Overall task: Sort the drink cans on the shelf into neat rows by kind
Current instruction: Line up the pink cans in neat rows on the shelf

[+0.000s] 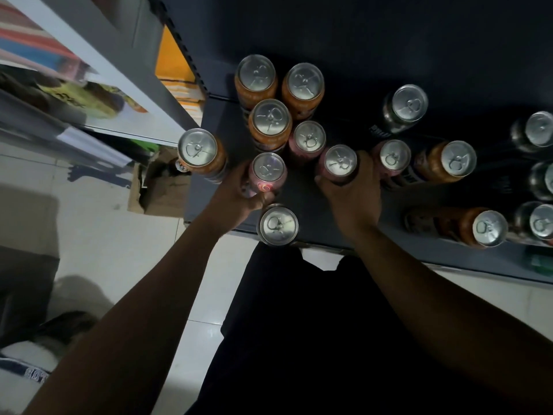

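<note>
Gripping two silver-lidded cans: left hand (pixel 239 197) curls fingers round left pink can (pixel 267 170) at its one o'clock; right hand (pixel 351 202) wraps right pink can (pixel 341 161) at eleven.

Six orange cans (pixel 270 121), four pink cans (pixel 309 137), four dark cans (pixel 409 103), one can (pixel 279 224) with hidden side.

Dim light. Glossy white tile floor (pixel 98 235), open cardboard box (pixel 158 190) on it, grey rack upright (pixel 119 70) left.

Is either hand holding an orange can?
No: the left hand grips a pink can, and the right hand grips a second pink can.
</note>
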